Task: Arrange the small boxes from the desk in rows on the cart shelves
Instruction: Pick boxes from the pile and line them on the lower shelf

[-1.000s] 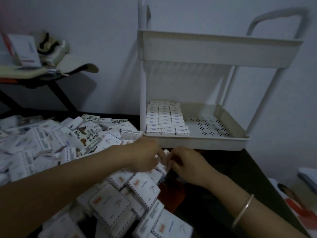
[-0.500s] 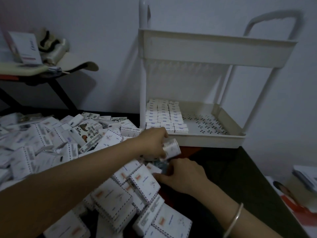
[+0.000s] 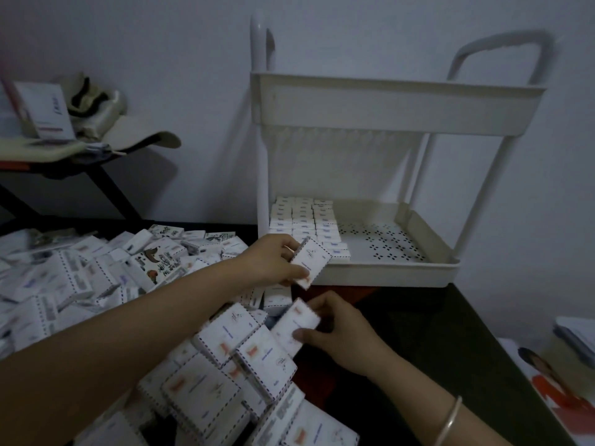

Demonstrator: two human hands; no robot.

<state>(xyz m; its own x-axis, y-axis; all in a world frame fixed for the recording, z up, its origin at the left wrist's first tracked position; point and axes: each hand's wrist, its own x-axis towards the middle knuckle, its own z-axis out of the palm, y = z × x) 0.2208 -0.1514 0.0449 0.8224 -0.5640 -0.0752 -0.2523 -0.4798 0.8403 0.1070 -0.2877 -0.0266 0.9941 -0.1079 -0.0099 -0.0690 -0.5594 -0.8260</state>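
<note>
Progress: early. Three rows [image 3: 302,220] are laid at the 9 o'clock end of lower cart shelf [image 3: 386,273]; upper shelf [image 3: 396,104] contents not visible. Large pile [image 3: 80,284] is left on counter [image 3: 434,333], 9 o'clock of cart. One box [image 3: 310,263] is pinched by fingers [image 3: 291,272] of left hand [image 3: 270,262], just before shelf rim. Second box [image 3: 297,320] is pinched by right hand [image 3: 347,336] at pile edge.
</note>
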